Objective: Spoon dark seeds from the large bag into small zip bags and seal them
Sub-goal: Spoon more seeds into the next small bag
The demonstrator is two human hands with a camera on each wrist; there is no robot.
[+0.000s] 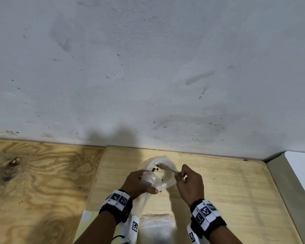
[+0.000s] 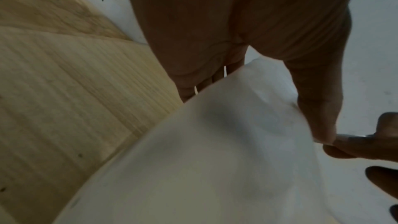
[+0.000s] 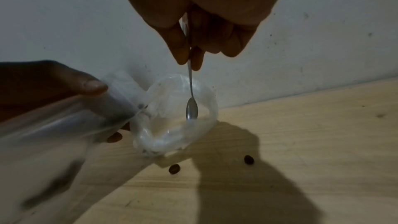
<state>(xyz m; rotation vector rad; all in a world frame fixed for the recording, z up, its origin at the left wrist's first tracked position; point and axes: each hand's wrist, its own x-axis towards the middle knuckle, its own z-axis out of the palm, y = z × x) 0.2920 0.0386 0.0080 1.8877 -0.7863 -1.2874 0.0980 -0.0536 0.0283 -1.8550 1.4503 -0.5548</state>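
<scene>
Blurred small zip bag [image 3: 43, 125], spoon [image 3: 190, 108] bowl indistinct

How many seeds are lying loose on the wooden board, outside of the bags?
2 in the right wrist view: one seed just below the large bag, another seed further right in the shadow. More may be hidden under the bags or hands.

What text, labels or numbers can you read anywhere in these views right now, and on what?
No readable words, brands or numbers in any view.
Left wristband: black-and-white square code markers, patterns only, no letters.
Right wristband: the same kind of markers, no letters.
White blocks under the wrists: one code marker each, no letters.
Small zip bag, large bag, spoon: no print visible.
</scene>
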